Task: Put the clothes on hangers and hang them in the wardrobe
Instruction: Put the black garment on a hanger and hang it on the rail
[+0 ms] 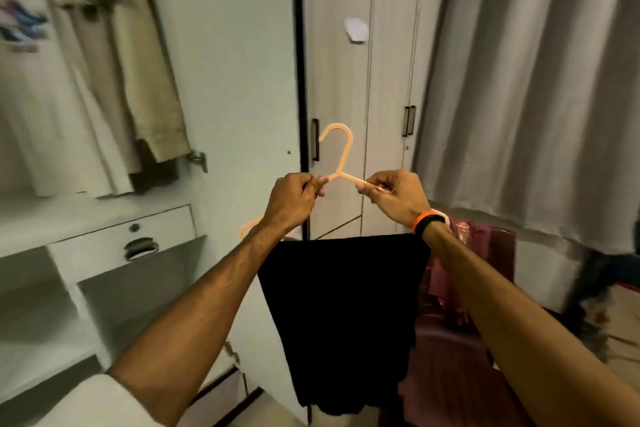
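Black cloth (341, 319), folded over the bottom bar of a peach plastic hanger (341, 156), is held up in front of the wardrobe's open door (228, 80), at the middle of the view. The hanger's bar itself is hidden behind the cloth's top edge, and only its hook, the sloping shoulders near the neck and two corner curves are seen, one beside the left wrist and one behind the right wrist. The left hand (291, 203) is closed around the left shoulder of the hanger, and the right hand (394, 198) is pinched on the right shoulder, an orange-and-black band (424, 224) being worn on that wrist. What kind of garment the cloth is cannot be made out, since its lower edge is bunched and dark. To the left, inside the wardrobe, pale hanging clothes (104, 55) are blurred and cut off at the frame's top; below them a drawer (121, 246) with a metal handle is seen. Behind the hanger stand closed wardrobe doors (360, 80) with dark handles. A grey curtain (536, 80) fills the right side, and a reddish bag (460, 267) is partly hidden behind the right forearm.
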